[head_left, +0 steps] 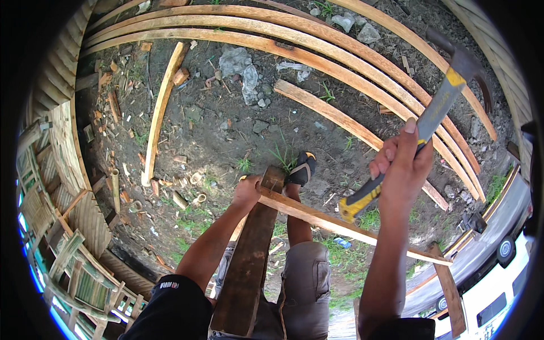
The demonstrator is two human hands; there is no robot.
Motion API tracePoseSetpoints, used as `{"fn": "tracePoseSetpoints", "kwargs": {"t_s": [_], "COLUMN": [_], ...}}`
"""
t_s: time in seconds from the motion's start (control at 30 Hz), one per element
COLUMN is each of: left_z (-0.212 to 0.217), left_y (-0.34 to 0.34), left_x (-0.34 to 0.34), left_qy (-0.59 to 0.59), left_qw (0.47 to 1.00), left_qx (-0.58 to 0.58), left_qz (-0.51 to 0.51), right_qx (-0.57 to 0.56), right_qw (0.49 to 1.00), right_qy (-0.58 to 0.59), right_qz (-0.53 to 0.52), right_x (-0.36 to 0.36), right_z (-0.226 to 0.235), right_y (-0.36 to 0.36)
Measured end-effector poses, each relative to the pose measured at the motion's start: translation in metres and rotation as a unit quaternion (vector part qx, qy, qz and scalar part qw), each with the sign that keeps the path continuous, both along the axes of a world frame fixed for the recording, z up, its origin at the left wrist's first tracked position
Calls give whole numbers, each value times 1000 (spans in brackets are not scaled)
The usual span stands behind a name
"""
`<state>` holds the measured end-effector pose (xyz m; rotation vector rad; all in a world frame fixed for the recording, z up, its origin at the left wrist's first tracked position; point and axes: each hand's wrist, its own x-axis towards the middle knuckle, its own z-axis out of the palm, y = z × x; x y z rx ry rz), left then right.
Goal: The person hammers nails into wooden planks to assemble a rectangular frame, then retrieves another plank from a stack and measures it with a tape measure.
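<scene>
My right hand point(406, 164) is raised at the right, wrapped round the grey-and-yellow handle of a claw hammer point(435, 113). The hammer's dark head points up and away from me. A light wooden strip point(323, 218) runs from the middle out to the lower right, its near-left end lying across a dark wooden beam point(249, 272). At that end my left hand point(247, 192) is closed on the strip, beside the beam's far end. Some of its fingers are hidden. The beam extends back toward me between my legs.
Several long wooden strips point(243, 38) lie across the ground at the back, with a shorter strip point(328, 115) nearer and another strip point(161, 113) at left. Crumpled clear plastic point(238, 65) and wood scraps litter the soil. A short board point(449, 294) stands under the held strip's right end.
</scene>
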<state>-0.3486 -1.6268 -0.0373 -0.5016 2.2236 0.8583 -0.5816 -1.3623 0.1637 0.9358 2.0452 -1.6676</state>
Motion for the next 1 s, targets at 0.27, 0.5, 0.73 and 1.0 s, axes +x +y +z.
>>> {"fn": "tracePoseSetpoints", "kwargs": {"t_s": [0.27,0.5,0.73,1.0], "left_z": [15,-23,-8,-13], "left_y": [-40,-49,-40,-40], "left_x": [27,40,20,18], "left_qy": [-238,-180,-193,-222], "left_qw": [969,981,975,970], "left_qx": [-63,-50,-83,-58], "left_qz": [-22,-42,-70,-79], "right_qx": [64,150,15,89], "right_qw": [882,987,875,970], "right_qy": [-329,56,-331,221], "right_qz": [332,10,354,-38], "right_x": [104,19,184,-39], "right_z": [-25,15,-52,66], "right_y": [-23,-22,-52,-45]}}
